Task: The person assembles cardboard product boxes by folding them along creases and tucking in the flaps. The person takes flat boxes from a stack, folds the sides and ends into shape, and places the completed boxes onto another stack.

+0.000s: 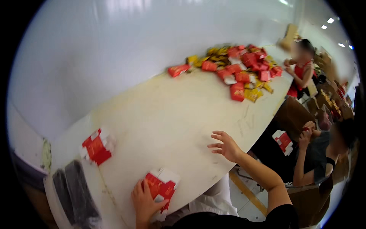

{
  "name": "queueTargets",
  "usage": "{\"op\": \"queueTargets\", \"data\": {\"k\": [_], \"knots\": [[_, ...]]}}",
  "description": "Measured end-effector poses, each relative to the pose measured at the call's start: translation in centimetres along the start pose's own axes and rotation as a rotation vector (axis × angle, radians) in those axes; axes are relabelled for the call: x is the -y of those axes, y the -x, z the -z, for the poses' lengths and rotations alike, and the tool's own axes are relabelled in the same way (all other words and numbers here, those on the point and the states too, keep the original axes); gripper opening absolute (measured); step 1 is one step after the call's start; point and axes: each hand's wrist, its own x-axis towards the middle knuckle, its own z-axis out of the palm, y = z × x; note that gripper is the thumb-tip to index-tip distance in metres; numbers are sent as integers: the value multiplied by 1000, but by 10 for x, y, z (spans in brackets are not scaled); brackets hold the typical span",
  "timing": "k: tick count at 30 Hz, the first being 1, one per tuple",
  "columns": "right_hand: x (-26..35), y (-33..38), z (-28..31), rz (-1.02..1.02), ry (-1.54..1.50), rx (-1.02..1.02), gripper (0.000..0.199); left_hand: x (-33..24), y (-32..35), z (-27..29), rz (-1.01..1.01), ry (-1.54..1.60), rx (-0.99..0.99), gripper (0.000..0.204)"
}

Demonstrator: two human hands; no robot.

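Observation:
Near the table's front edge, my left hand [145, 199] grips a red carton [160, 187] by its left side, the thumb across its lower part. White flaps stick out at the carton's top and bottom. To the right, my right hand [227, 147] hovers at the table with its fingers spread and holds nothing. Another red carton [100, 149], flat-looking with pale flaps, lies on the left part of the table. What lies under my left palm is hidden.
A heap of red boxes [237, 91] and yellow packets [252, 94] covers the far end of the white table [152, 114]. Dark plastic-wrapped bundles [78, 187] lie at the near left. Two people sit along the right side, the nearer person's hands [306, 131] raised beside another red-and-white carton [283, 142].

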Motion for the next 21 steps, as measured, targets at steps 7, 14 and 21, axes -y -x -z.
{"op": "queueTargets", "data": {"k": [7, 14, 21], "knots": [[-69, 67, -7, 13, 2, 61, 36, -17, -5, 14, -24, -29, -42, 98], [-84, 76, -63, 222, -38, 324, 37, -38, 4, 32, -134, 119, -226, 105], [-69, 91, -82, 345, 219, 215, 15, -60, 4, 22, -187, 193, -292, 95]]}}
